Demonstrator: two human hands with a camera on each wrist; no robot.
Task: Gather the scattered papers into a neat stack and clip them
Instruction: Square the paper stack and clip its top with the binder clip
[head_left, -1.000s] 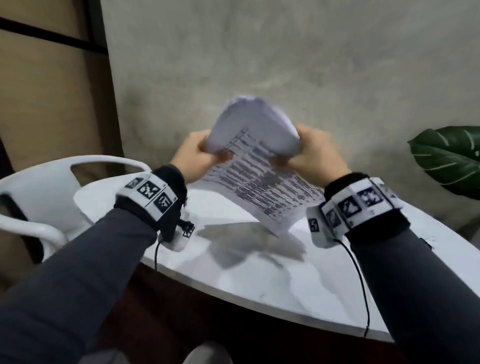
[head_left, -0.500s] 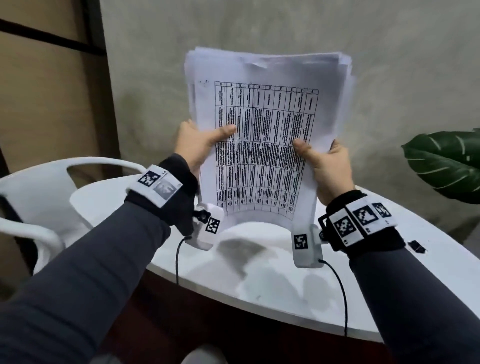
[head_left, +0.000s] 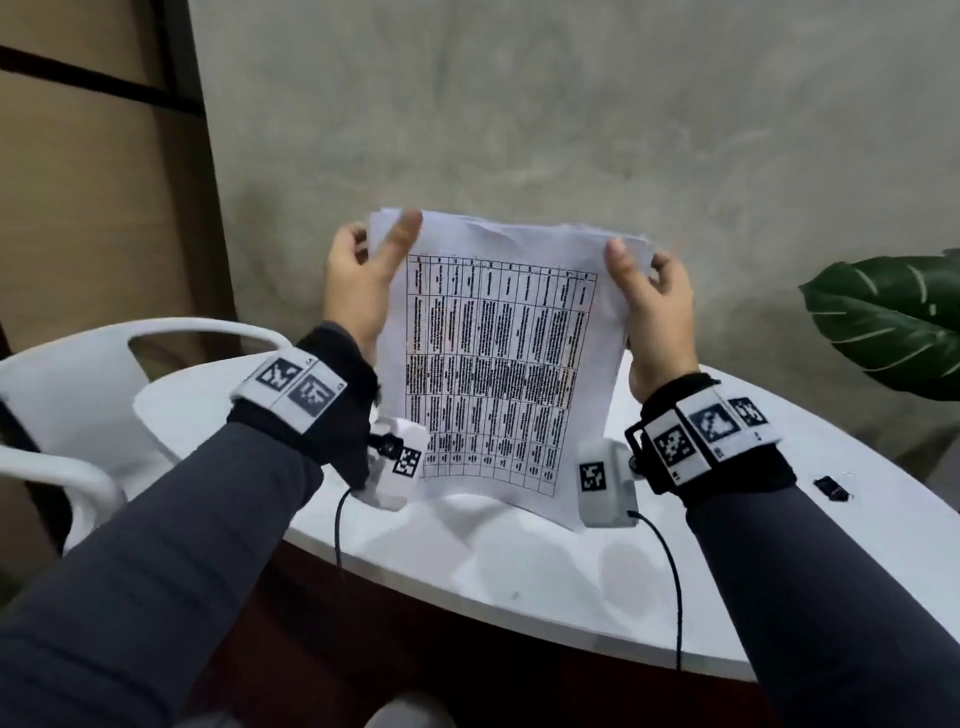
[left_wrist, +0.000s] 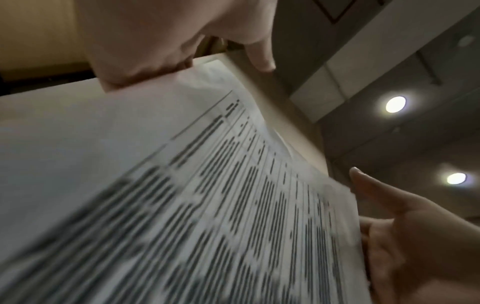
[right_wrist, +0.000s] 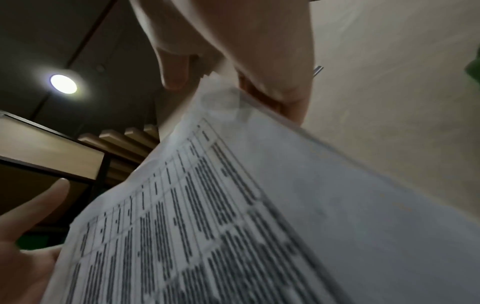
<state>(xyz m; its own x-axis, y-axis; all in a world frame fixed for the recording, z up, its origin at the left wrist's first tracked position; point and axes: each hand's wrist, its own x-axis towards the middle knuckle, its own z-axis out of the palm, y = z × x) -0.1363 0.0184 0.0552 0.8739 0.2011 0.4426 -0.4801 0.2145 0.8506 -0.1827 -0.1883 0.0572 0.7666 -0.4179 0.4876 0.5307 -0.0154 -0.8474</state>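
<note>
A stack of white papers (head_left: 498, 364), with a printed table on the front sheet, stands upright with its bottom edge on the white table (head_left: 519, 571). My left hand (head_left: 379, 239) holds the stack's upper left corner, thumb in front and fingers curled behind. At the upper right corner my right hand (head_left: 641, 260) grips the same way. The wrist views show the stack (left_wrist: 182, 185) (right_wrist: 285, 205) close up and blurred between both hands. A small black clip-like object (head_left: 831, 488) lies on the table to the right, beyond my right wrist.
A white plastic chair (head_left: 67, 395) stands at the table's left side. Large green plant leaves (head_left: 893, 322) hang over the far right. A grey wall rises right behind the table.
The stack, bent over a second ago and then raised high, has come down onto the table. Both hands have slid from its lower sides up to the top corners.
</note>
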